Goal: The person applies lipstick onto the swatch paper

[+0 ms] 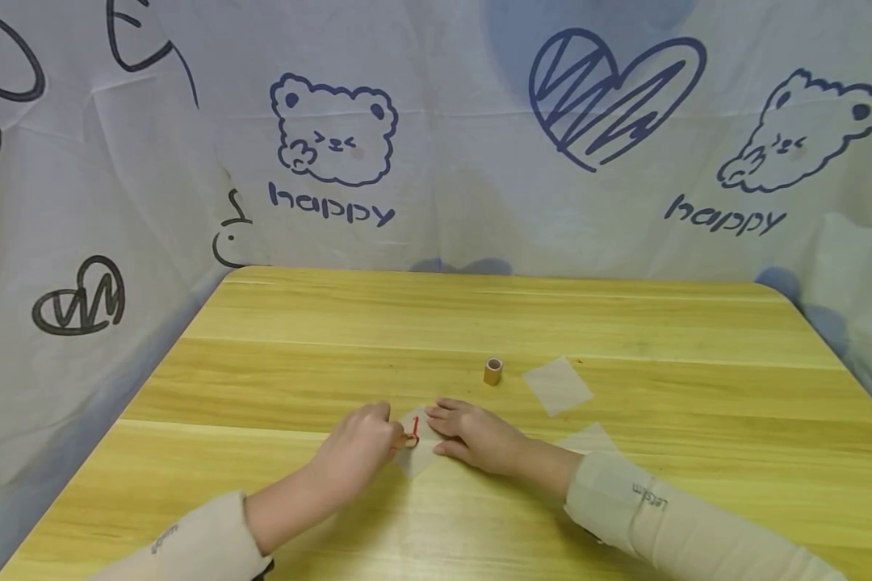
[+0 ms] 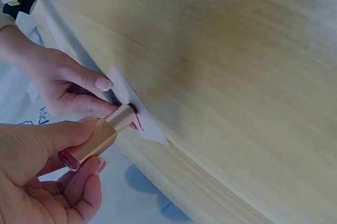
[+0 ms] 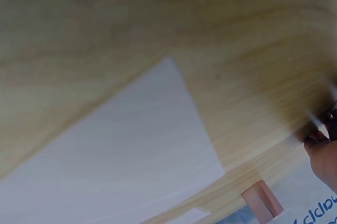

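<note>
My left hand (image 1: 359,444) pinches a lipstick (image 2: 100,140) with a gold case between thumb and fingers. Its tip meets a small white square of paper (image 1: 416,464), where a short red line (image 1: 416,426) is drawn. On the right side of that sheet, my right hand (image 1: 475,436) rests with its fingers extended, touching the paper's edge. The left wrist view has the right hand (image 2: 63,84) just beyond the lipstick, its thumb by the paper (image 2: 152,132). A gold lipstick cap (image 1: 492,372) stands upright on the table, hollow end up, beyond both hands.
A second paper square (image 1: 558,386) lies right of the cap. Another sheet (image 1: 596,440) sits partly under the right forearm and fills much of the right wrist view (image 3: 142,150). The wooden table (image 1: 298,323) ends at a printed cloth backdrop (image 1: 450,161).
</note>
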Tool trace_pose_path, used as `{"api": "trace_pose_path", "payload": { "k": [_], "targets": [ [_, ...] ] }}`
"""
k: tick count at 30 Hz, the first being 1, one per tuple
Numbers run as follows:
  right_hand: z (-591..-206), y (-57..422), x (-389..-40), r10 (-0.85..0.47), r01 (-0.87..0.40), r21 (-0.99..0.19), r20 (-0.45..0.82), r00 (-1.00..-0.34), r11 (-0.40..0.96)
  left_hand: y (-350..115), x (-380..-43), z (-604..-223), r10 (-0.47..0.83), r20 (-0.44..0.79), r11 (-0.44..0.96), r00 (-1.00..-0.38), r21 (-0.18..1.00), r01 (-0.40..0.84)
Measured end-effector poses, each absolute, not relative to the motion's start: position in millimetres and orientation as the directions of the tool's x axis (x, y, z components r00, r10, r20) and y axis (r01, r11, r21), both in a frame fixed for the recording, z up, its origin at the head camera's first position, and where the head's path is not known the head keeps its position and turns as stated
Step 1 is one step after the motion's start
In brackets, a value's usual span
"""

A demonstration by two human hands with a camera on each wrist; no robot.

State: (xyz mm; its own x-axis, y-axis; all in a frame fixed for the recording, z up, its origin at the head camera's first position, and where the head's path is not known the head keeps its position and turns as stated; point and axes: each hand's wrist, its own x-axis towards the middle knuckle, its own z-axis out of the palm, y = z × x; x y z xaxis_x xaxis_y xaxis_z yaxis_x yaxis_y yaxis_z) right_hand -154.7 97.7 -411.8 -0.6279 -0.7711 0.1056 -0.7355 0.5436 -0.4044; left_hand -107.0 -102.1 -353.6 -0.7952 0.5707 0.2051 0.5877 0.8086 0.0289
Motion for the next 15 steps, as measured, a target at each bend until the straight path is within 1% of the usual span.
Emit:
{"api": "trace_pose_path", "payload": {
  "k": [7,15],
  "targets": [
    [-412.0,97.7,-154.8,-0.769,-0.739,-0.400,0.119,-0.628,0.542,-103.2,-101.0,-350.9,0.581,0.193,0.802,-0.791,0.034,0.597],
    [-411.1,96.9,-154.3,-0.765,-0.731,-0.403,0.104,-0.635,0.551,-103.5,-94.8,-347.5,0.577,0.170,0.806,-0.799,0.040,0.591]
  ]
}}
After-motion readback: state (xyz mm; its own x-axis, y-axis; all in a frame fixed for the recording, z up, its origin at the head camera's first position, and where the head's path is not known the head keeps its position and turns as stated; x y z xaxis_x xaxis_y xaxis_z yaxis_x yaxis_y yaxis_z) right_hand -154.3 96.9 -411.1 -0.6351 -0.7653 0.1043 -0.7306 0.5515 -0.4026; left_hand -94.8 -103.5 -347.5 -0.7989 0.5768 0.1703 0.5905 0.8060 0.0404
